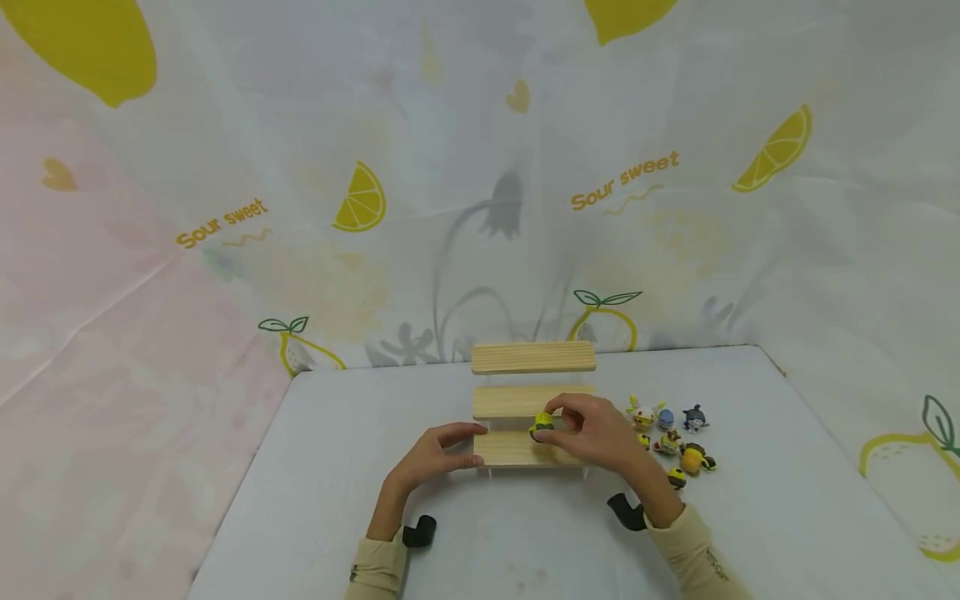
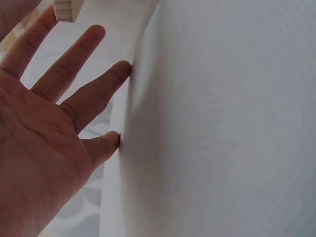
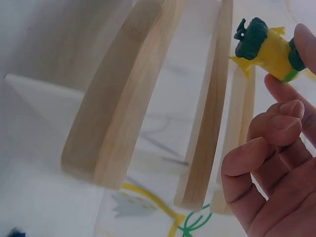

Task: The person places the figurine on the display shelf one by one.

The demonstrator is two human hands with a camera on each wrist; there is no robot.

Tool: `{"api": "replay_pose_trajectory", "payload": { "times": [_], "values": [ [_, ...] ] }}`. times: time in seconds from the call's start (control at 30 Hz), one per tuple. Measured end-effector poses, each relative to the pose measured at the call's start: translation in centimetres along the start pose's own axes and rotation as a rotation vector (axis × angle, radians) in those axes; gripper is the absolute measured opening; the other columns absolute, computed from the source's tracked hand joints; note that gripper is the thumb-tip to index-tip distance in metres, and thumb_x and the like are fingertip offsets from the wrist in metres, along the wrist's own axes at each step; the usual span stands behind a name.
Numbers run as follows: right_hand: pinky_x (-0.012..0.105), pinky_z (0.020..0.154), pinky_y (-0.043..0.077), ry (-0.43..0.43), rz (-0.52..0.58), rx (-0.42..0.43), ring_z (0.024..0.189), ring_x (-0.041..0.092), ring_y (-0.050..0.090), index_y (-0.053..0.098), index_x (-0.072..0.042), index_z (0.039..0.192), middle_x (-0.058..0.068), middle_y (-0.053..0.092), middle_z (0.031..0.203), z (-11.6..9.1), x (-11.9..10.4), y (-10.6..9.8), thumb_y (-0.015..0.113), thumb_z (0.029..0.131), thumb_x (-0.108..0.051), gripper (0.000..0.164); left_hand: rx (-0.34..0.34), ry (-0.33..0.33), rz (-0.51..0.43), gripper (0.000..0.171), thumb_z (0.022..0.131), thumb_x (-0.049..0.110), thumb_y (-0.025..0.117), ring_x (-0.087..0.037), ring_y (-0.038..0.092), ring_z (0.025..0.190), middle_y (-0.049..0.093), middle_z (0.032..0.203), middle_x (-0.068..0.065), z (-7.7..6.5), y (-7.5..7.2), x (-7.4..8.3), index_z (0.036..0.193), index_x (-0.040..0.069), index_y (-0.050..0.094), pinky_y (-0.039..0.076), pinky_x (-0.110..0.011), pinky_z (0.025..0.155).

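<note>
A small yellow and dark green toy figurine (image 1: pixel 542 423) is pinched between thumb and finger of my right hand (image 1: pixel 600 432), just over the lowest plank (image 1: pixel 504 448) of a three-step wooden display stand. In the right wrist view the figurine (image 3: pixel 271 52) is tipped sideways, and the other fingers curl loosely beside it. My left hand (image 1: pixel 433 457) rests at the left end of that plank. Seen from the left wrist, the left hand (image 2: pixel 54 103) has its fingers spread, one of them at the end of a wooden plank (image 2: pixel 66 10).
Several small figurines lie to the right of the stand, among them a grey one (image 1: pixel 695 418) and an orange-yellow one (image 1: pixel 692 460). Behind the lowest plank rise the middle plank (image 1: pixel 506 402) and top plank (image 1: pixel 532 358). A lemon-print cloth (image 1: pixel 465 275) hangs behind the white table (image 1: pixel 315 500).
</note>
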State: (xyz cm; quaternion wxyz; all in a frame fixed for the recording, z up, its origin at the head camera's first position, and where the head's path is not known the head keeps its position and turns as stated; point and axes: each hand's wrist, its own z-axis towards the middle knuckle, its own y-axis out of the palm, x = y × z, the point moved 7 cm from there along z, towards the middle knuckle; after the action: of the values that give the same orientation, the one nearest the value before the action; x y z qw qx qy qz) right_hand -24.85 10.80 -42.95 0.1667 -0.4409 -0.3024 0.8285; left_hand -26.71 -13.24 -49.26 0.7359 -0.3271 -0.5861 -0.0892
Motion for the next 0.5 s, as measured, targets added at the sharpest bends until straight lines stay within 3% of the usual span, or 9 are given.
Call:
{"api": "replay_pose_trajectory", "payload": {
  "times": [0.13,0.37,0.5],
  "values": [
    [0.023,0.050,0.035,0.031,-0.011,-0.028,0.054,0.002,0.037,0.071,-0.022,0.100,-0.016,0.040,0.061,0.7,-0.4,1.0,0.084,0.079,-0.040,0.030,-0.002,-0.004,-0.003,0.047,0.086,0.009,0.078,-0.028,0.047,0.133,0.062,0.131,-0.010,0.0,0.1,0.1,0.129,-0.002,0.062,0.035,-0.052,0.110],
    [0.022,0.048,0.032,0.047,-0.033,-0.072,0.052,0.004,0.037,0.070,-0.024,0.098,-0.014,0.040,0.060,1.8,-1.3,2.6,0.083,0.079,-0.043,0.029,0.014,-0.008,0.010,0.047,0.086,0.017,0.080,-0.024,0.047,0.133,0.062,0.132,-0.002,0.6,0.0,-3.5,0.130,0.012,0.065,0.036,-0.050,0.110],
    [0.021,0.047,0.031,0.039,-0.058,-0.083,0.051,0.002,0.036,0.071,-0.026,0.097,-0.015,0.040,0.060,2.2,-1.7,3.7,0.083,0.079,-0.044,0.028,0.017,-0.015,0.004,0.045,0.085,0.023,0.081,-0.018,0.048,0.132,0.063,0.130,0.005,0.5,-0.1,-3.7,0.128,0.019,0.066,0.036,-0.047,0.110]
  ]
}}
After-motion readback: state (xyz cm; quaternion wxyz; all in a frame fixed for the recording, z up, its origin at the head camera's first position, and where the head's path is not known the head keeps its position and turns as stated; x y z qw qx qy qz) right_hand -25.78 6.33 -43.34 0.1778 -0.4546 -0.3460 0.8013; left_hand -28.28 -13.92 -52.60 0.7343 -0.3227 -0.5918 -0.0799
